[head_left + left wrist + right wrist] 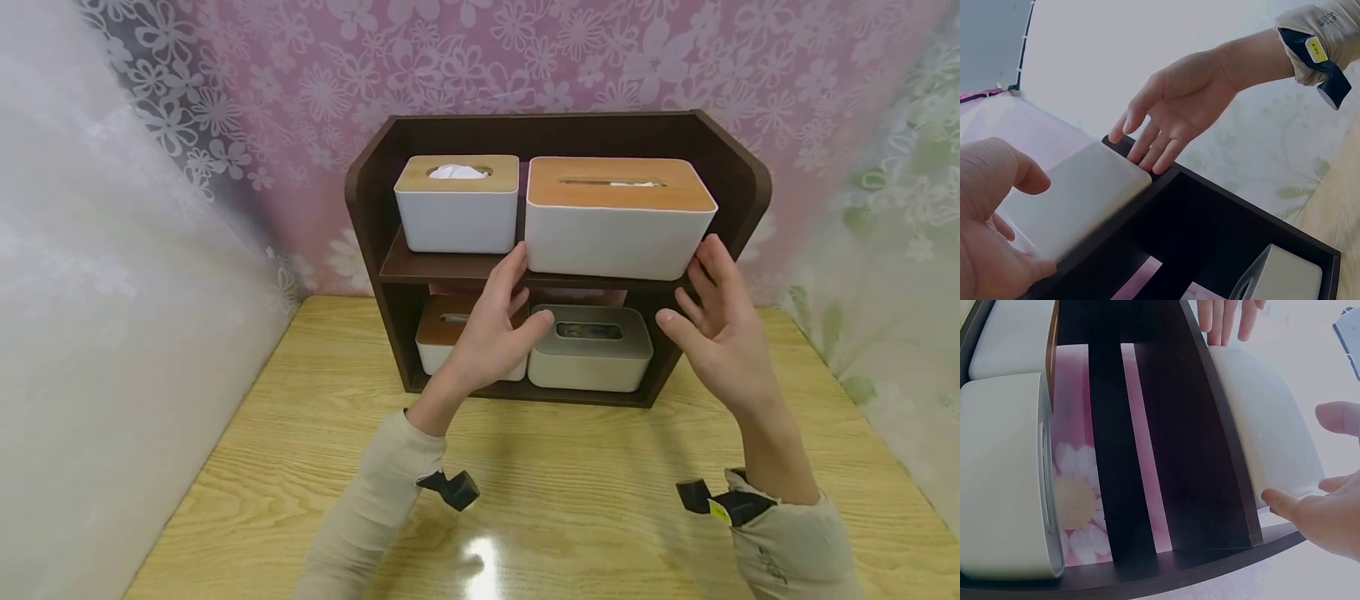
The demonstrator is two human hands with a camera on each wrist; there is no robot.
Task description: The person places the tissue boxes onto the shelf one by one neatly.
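A large white tissue box (615, 242) with an orange-brown wooden lid stands on the upper right of a dark brown two-tier shelf (450, 268). My left hand (495, 333) is at its lower left corner, fingers extended and thumb apart. On the other side, my right hand (720, 333) has its fingertips right at the lower right corner, the thumb spread away. Both wrist views show the white box (1085, 194) between the two hands, with the right hand (1329, 512) close along its end. Neither hand curls round the box.
Left of it on the upper tier is a smaller white tissue box (457, 221) with a light wooden lid. Below stand a brown-lidded box (435, 333), partly behind my left hand, and a cream box (588, 367) with a grey lid. The shelf rests on a wood-grain table (570, 483).
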